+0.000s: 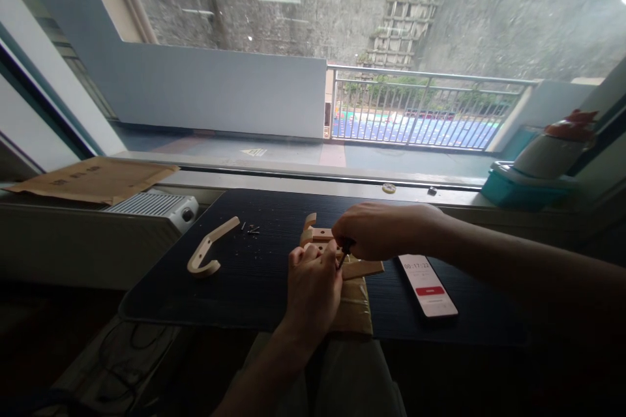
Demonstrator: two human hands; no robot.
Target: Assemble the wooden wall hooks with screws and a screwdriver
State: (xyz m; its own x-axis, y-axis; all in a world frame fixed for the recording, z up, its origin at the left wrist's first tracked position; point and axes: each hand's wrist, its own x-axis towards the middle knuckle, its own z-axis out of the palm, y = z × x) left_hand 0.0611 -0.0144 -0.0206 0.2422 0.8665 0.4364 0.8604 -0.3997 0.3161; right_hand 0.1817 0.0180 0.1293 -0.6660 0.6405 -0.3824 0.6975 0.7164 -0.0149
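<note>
My right hand (381, 229) is closed around the dark handle of a screwdriver (341, 260), its thin shaft slanting down toward the wood. Pressed against the wooden piece (362, 269) is my left hand (313, 283), fingers curled close to the screwdriver tip, which they partly hide. Behind the fingers show light wooden parts with dark holes (321, 233) and a curved end (310, 219). A tape-covered brown block (356, 313) lies beneath the work. To the left lies a separate wooden hook (201, 253) with holes, near several small screws (253, 230).
A phone (428, 285) showing a timer lies right of the work on the dark table (244, 300). Beyond are a windowsill with a roll of tape (388, 188), a teal box (523, 186) and a white bottle (548, 155). A brown envelope (92, 179) rests on the radiator (156, 205).
</note>
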